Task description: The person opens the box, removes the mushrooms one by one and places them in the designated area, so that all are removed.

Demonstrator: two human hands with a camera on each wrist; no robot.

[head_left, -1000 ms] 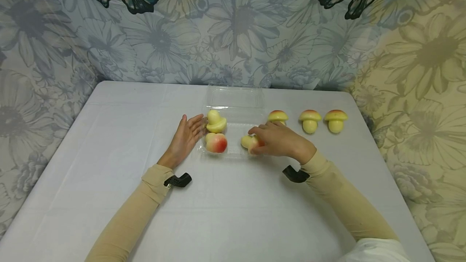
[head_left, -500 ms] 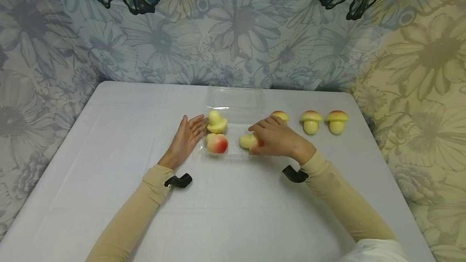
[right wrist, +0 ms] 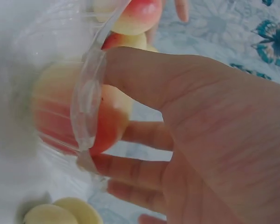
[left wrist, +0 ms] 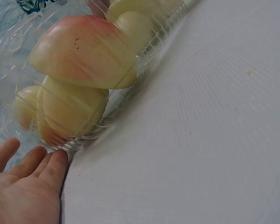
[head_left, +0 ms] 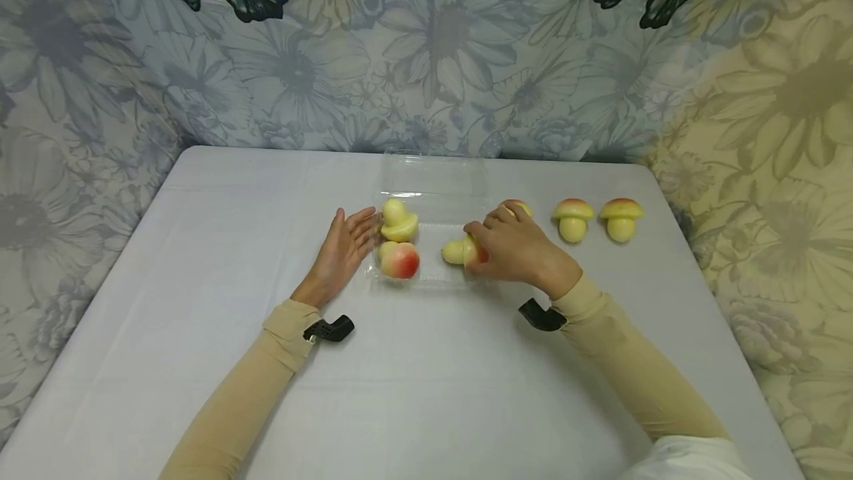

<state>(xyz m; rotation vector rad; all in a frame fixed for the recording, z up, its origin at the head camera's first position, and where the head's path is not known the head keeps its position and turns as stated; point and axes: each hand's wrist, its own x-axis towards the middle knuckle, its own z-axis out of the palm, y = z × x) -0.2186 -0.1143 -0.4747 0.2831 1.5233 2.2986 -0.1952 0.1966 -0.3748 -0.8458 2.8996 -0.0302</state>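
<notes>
A clear plastic clamshell container (head_left: 429, 217) holds toy mushrooms with red and yellow caps. Two lie at its left end, a back one (head_left: 398, 228) and a front one (head_left: 399, 260). The third mushroom (head_left: 455, 252) lies at the right end, stem pointing left. My right hand (head_left: 520, 247) reaches over the right rim, thumb and fairly straight fingers spread on either side of that mushroom's cap. In the right wrist view the cap (right wrist: 114, 116) shows through the container's wall. My left hand (head_left: 341, 249) stands palm inward, fingers straight, fingertips right at the container's left wall.
To the right, two toy mushrooms stand in a row, a nearer one (head_left: 572, 219) and an outer one (head_left: 621, 219). Another mushroom (head_left: 520, 206) is partly hidden behind my right hand. The container's raised lid (head_left: 433, 172) is at the back of the white table (head_left: 400, 391), near the patterned wall.
The right-end mushroom has turned so its stem points more squarely left. My right hand has then shifted slightly right, showing more of the cap. The left hand stays in place.
</notes>
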